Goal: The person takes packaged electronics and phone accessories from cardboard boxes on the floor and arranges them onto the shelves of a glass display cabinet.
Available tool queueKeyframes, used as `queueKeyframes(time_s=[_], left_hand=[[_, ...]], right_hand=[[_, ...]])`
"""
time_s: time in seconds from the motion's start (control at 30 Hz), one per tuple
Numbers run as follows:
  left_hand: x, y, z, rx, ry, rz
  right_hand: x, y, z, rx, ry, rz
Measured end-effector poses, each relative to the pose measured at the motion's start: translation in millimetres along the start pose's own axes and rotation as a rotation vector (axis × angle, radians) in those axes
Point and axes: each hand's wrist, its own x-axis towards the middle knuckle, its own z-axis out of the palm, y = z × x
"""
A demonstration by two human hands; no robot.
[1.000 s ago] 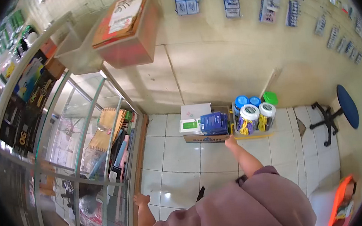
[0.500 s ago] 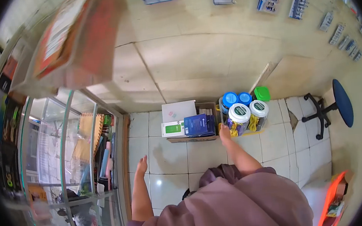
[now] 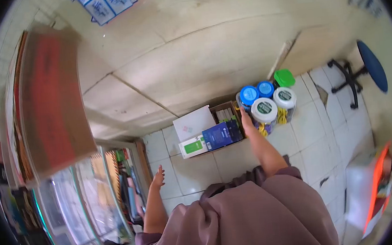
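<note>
My left hand [image 3: 158,177] hangs in the air over the tiled floor, fingers apart and nothing in it. It is nearest to the glass cabinet on the left. My right hand [image 3: 246,120] reaches forward, its fingers stretched out, between a cardboard box [image 3: 239,142] and a group of plastic jars; whether it touches either is unclear. In the box are a white box [image 3: 195,123], a white-and-green box [image 3: 193,147], and blue boxes [image 3: 217,136]. Beside it stand jars with blue lids [image 3: 249,93], jars with white lids [image 3: 264,110] holding yellow cables, and a green lid [image 3: 284,78].
A glass cabinet [image 3: 78,193] with stock stands at left, a red-marked cardboard carton [image 3: 52,102] above it. A blue stool [image 3: 371,66] with black legs is at right, near an orange-edged container [image 3: 374,191]. Labelled packets [image 3: 106,3] hang on the wall.
The view has tilted and turned, so the boxes and jars appear slanted. My right hand appears farther forward, beside the jars. The left hand's fingers look more spread.
</note>
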Motion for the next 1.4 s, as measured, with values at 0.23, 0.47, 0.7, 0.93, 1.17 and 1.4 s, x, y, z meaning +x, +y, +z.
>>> queueKeyframes(time_s=[0.23,0.47,0.7,0.93,1.17,1.4], left_hand=[[12.0,49.6,-3.8,-0.117,-0.195,0.157],[73.5,57.6,55.7,-0.422,-0.324,0.103],[129.9,61.6,100.5,-0.824,-0.618,0.211],[110.5,77.2,111.8,-0.669,-0.452,0.198],[104.8,52.8,104.4,-0.627,-0.373,0.190],[74.7,-25.4,77.7,-0.793,-0.200,0.239]], right_hand=[[-24.3,-12.2,7.1,-0.074,0.024,0.021],[1.2,0.0,13.5,0.028,-0.047,0.054],[53.4,45.2,20.5,0.131,-0.244,0.235],[12.8,-14.2,21.7,0.150,-0.488,0.272],[-16.3,-21.7,38.8,0.071,-0.624,0.247],[-28.6,3.3,100.9,0.092,-0.736,0.175]])
